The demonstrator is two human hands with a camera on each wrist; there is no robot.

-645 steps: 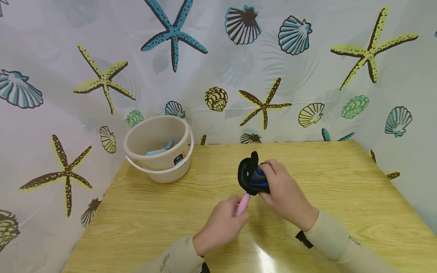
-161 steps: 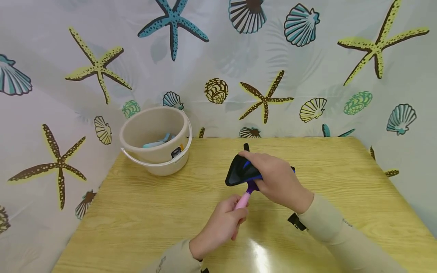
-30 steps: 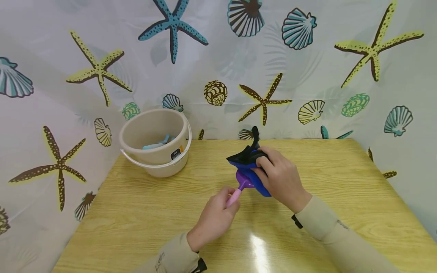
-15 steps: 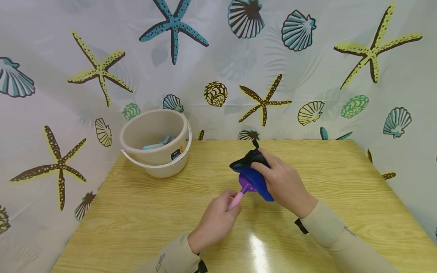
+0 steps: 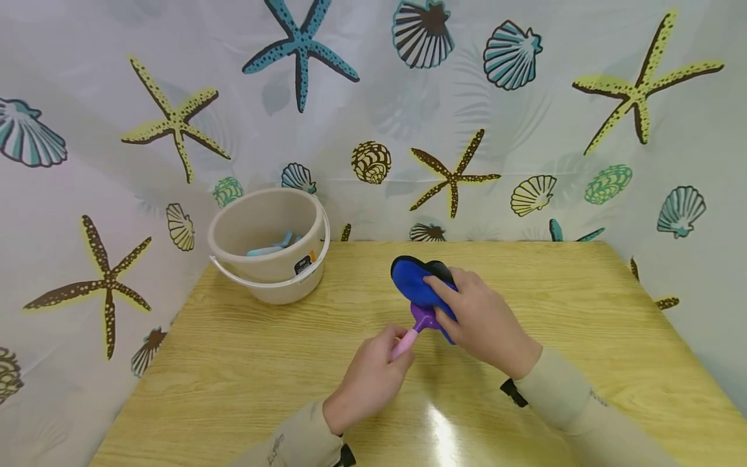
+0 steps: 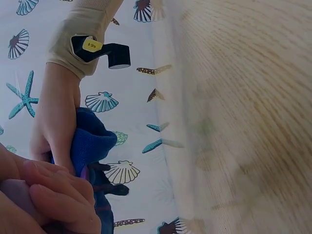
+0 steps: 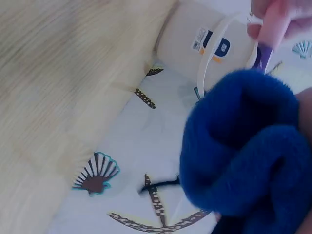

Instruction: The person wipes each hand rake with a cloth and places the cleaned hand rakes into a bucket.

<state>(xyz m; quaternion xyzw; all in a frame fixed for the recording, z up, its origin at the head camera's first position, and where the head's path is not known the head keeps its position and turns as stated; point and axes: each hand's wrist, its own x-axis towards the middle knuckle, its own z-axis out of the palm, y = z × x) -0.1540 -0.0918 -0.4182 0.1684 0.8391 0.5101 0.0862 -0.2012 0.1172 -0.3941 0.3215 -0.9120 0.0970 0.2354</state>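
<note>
My left hand [image 5: 369, 378] grips the pink handle [image 5: 404, 344] of a utensil, whose purple head [image 5: 424, 316] points up and away from me. Most of that head is hidden behind a blue cloth with black edging [image 5: 410, 277], so its exact kind is not shown. My right hand [image 5: 487, 321] pinches the folded cloth around the head, thumb and fingers on its blue face. Close up in the right wrist view, the cloth [image 7: 234, 146] looks thick and fluffy, bunched into folds. Both hands are above the wooden table [image 5: 262, 363].
A beige bucket [image 5: 274, 275] with a white handle stands at the table's back left, light blue items [image 5: 274, 248] inside. Behind the table hangs a white curtain [image 5: 362, 97] printed with starfish and shells. A dark band [image 5: 513, 393] is strapped at the right wrist.
The cloth has been turned over in my right hand: its blue face now shows where the black side and loop were. My left hand keeps its grip on the handle, nearly still.
</note>
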